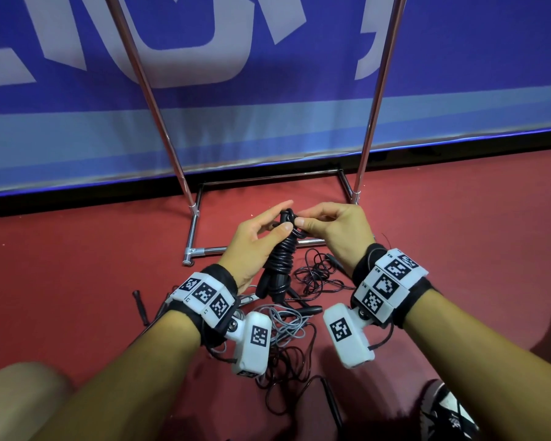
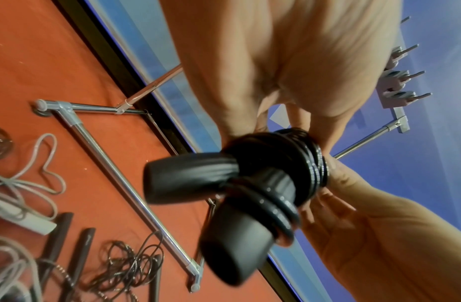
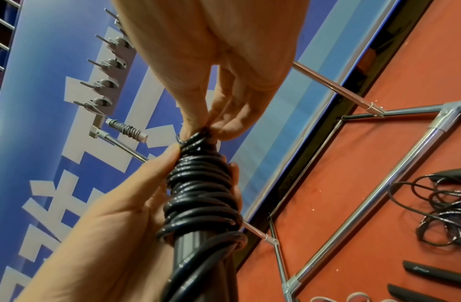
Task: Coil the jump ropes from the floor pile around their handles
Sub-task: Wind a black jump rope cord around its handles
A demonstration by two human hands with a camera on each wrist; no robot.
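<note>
A black jump rope [image 1: 280,261] is wound in tight turns around its two black handles [image 2: 188,177], held upright above the red floor. My left hand [image 1: 279,222] grips the coiled bundle [image 3: 201,194] near its upper part, thumb against the turns. My right hand [image 1: 300,217] pinches the rope's top end [image 3: 198,138] between thumb and forefinger, just above the left hand. The handles' lower ends [image 2: 234,245] stick out free below the coil.
Loose ropes lie piled on the floor under my wrists: a grey one [image 1: 283,323], thin dark ones [image 1: 318,275], and stray handles [image 1: 139,305]. A chrome rack base [image 1: 198,249] and its poles [image 1: 159,116] stand against a blue banner. A grey coiled rope [image 3: 126,130] hangs on the rack's hooks.
</note>
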